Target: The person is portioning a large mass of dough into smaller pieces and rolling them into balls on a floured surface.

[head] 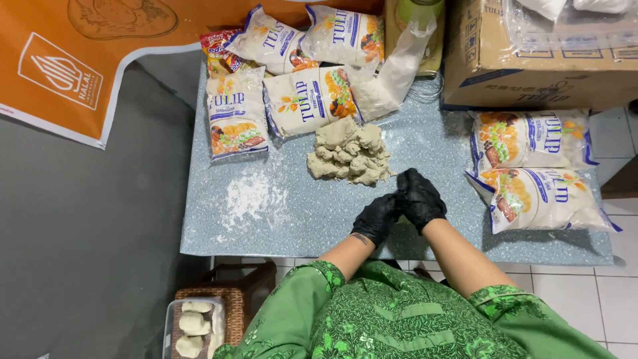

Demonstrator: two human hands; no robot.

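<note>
Both my hands wear black gloves and meet over the blue speckled table (279,233). My left hand (376,218) and my right hand (420,197) are pressed together, fingers closed; anything between them is hidden. A lumpy heap of beige dough (348,151) lies just beyond my hands, a short gap away. A patch of loose white flour (249,195) is spread on the table to the left. My sleeves are green and patterned.
Several white flour bags (236,113) lie at the table's back, two more (538,159) on the right. An open clear bag of flour (392,73) leans at the back. A cardboard box (531,60) stands back right. A tray of dough pieces (193,326) sits low left.
</note>
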